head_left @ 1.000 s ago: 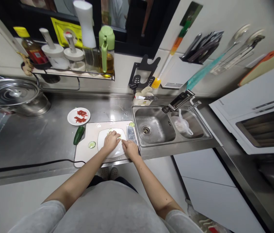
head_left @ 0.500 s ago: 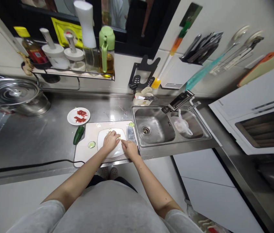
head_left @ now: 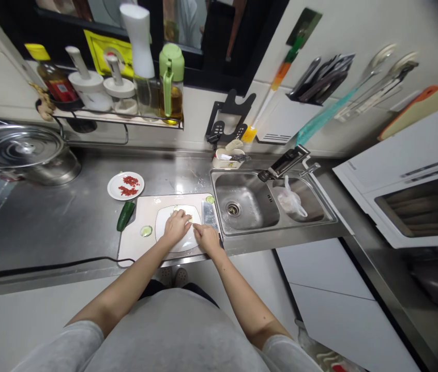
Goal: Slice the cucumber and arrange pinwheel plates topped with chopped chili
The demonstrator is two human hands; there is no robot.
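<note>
Steel counter (head_left: 48, 227) left of a sink (head_left: 250, 206), with pale cutting board (head_left: 141, 248) bearing white plate (head_left: 162, 228) — left hand (head_left: 177, 226) laid on it, fingers together, right hand (head_left: 207, 237) just beside at its right rim, fingers bent, grip impossible to tell — green slices (head_left: 176, 208) at the left fingertips.

The steel table (head_left: 67, 222) ran from a lidded pot (head_left: 25, 155) at its left end to a sink (head_left: 250, 206) sunk into its right. A pale cutting board (head_left: 131, 248) lay at the front edge, just left of the sink. A dark green vegetable (head_left: 125, 215) touched the board's left side, with a small plate of red pieces (head_left: 125, 186) behind it. A black cable (head_left: 48, 263) trailed along the front. A small dish (head_left: 228, 157) sat by the wall.
</note>
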